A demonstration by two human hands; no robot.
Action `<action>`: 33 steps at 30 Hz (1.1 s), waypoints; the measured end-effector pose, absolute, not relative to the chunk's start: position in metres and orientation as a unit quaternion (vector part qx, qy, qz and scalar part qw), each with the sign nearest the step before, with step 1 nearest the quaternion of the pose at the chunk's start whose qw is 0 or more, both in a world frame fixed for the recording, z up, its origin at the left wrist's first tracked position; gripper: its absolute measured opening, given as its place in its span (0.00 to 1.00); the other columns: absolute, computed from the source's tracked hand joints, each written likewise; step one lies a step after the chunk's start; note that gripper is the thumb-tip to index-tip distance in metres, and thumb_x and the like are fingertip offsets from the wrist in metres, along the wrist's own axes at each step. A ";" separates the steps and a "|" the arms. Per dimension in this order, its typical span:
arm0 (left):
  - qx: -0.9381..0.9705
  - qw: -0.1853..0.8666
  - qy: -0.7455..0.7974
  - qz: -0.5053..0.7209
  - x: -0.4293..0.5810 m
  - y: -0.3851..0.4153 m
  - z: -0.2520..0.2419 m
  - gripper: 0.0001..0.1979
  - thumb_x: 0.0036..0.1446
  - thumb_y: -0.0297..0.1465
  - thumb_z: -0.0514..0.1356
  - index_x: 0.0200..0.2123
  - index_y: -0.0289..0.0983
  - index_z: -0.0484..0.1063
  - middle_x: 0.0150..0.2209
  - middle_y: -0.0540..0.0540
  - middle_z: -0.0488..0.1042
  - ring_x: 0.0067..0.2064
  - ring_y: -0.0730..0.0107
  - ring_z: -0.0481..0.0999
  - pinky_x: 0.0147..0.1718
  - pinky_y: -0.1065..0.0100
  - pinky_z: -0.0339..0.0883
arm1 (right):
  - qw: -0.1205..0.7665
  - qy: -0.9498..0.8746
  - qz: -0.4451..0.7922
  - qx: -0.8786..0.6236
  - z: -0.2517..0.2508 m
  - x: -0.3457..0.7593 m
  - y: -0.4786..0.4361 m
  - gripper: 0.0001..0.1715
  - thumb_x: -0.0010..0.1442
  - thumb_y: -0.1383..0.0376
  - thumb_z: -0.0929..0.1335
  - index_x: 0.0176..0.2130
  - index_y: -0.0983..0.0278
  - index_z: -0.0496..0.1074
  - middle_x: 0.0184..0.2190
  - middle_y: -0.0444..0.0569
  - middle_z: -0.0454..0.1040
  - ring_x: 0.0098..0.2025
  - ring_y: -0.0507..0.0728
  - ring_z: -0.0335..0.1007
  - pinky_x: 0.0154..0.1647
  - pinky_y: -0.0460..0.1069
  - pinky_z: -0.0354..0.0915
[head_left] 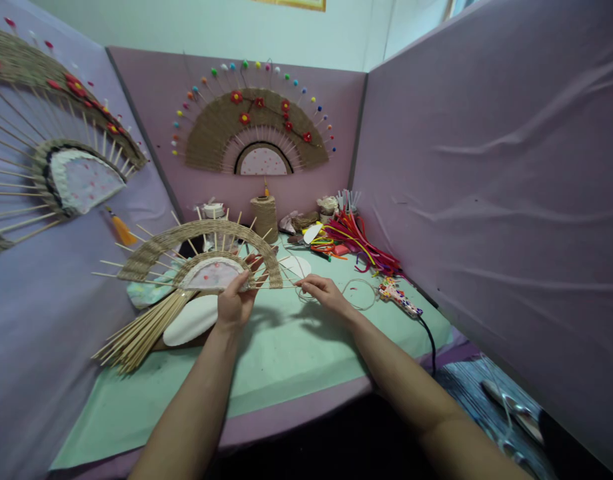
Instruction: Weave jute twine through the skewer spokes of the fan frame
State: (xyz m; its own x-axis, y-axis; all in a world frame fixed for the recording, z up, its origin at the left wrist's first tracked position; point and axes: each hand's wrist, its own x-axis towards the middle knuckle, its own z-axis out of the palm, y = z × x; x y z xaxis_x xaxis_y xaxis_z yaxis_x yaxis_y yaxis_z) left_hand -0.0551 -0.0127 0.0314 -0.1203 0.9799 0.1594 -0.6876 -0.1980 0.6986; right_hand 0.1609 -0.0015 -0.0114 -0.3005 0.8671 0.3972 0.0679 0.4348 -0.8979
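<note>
A half-round fan of thin wooden sticks (pixel 156 250), woven with tan twine, is held up above the table. My left hand (pixel 236 300) is closed on its lower right, thumb over the pale, red-dotted centre and fingers behind. My right hand (pixel 322 291) pinches a thin twine (pixel 302 293) by the fan's right end, near the tip of the lowest stick. Loops of that twine trail to the right over the table. Under the fan lie a bundle of loose sticks (pixel 136 330) and a white oval piece (pixel 194 321).
A glue gun (pixel 399 297) with a black cord lies right. Behind it are coloured pipe cleaners (pixel 366 243). A twine spool (pixel 264 217) stands at the back. Finished fans hang on the back panel (pixel 206 137) and left panel (pixel 89 177).
</note>
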 end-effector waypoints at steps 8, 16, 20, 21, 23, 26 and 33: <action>0.355 0.539 0.244 0.724 -0.042 -0.019 0.034 0.25 0.45 0.25 0.67 0.49 0.42 0.71 0.44 0.47 0.77 0.54 0.55 0.73 0.51 0.55 0.69 | 0.527 -0.717 0.306 -0.340 -0.017 0.152 -0.004 0.10 0.58 0.62 0.67 0.38 0.63 0.77 0.32 0.49 0.73 0.33 0.53 0.67 0.34 0.49 0.61; 0.331 0.547 0.225 0.735 -0.038 -0.018 0.030 0.15 0.46 0.28 0.66 0.41 0.36 0.75 0.44 0.43 0.78 0.54 0.56 0.73 0.54 0.58 0.66 | 0.522 -0.722 0.329 -0.314 -0.016 0.144 -0.009 0.12 0.58 0.62 0.68 0.40 0.62 0.78 0.30 0.47 0.72 0.31 0.52 0.66 0.33 0.48 0.61; 0.268 0.564 0.218 0.750 -0.043 -0.013 0.030 0.12 0.50 0.26 0.62 0.41 0.33 0.76 0.44 0.41 0.79 0.53 0.59 0.74 0.54 0.59 0.67 | 0.524 -0.695 0.374 -0.320 -0.014 0.145 -0.009 0.12 0.56 0.59 0.69 0.37 0.63 0.78 0.30 0.48 0.74 0.31 0.52 0.67 0.34 0.48 0.62; 0.248 0.568 0.218 0.754 -0.044 -0.012 0.030 0.12 0.51 0.25 0.61 0.41 0.33 0.76 0.43 0.42 0.79 0.52 0.60 0.75 0.54 0.59 0.67 | 0.523 -0.686 0.389 -0.322 -0.014 0.144 -0.009 0.12 0.56 0.58 0.69 0.35 0.64 0.78 0.30 0.48 0.75 0.31 0.52 0.67 0.34 0.48 0.62; 0.217 0.585 0.215 0.751 -0.045 -0.011 0.031 0.11 0.53 0.24 0.59 0.40 0.32 0.76 0.41 0.42 0.80 0.50 0.62 0.76 0.53 0.61 0.68 | 0.519 -0.670 0.419 -0.327 -0.014 0.144 -0.010 0.14 0.55 0.55 0.70 0.34 0.64 0.78 0.30 0.48 0.76 0.30 0.52 0.68 0.33 0.48 0.63; 0.195 0.626 0.207 0.726 -0.044 -0.013 0.033 0.11 0.55 0.23 0.57 0.41 0.30 0.75 0.41 0.40 0.80 0.48 0.63 0.77 0.52 0.63 0.70 | 0.512 -0.655 0.450 -0.326 -0.013 0.142 -0.010 0.18 0.54 0.52 0.70 0.32 0.64 0.78 0.31 0.49 0.77 0.30 0.52 0.68 0.34 0.48 0.64; 0.195 0.690 0.235 0.656 -0.028 -0.020 0.026 0.17 0.56 0.23 0.55 0.49 0.30 0.73 0.44 0.38 0.79 0.50 0.58 0.76 0.53 0.59 0.70 | 0.490 -0.667 0.443 -0.344 -0.012 0.140 -0.009 0.18 0.52 0.52 0.70 0.29 0.65 0.77 0.24 0.45 0.71 0.27 0.51 0.62 0.31 0.47 0.60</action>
State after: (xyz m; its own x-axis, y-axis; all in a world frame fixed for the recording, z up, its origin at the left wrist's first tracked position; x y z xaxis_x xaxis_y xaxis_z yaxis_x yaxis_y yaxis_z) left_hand -0.0283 -0.0198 0.0259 0.0284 0.9973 -0.0676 -0.8138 0.0624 0.5778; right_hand 0.1403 -0.0090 -0.0115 -0.2826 0.8934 0.3493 0.0255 0.3710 -0.9283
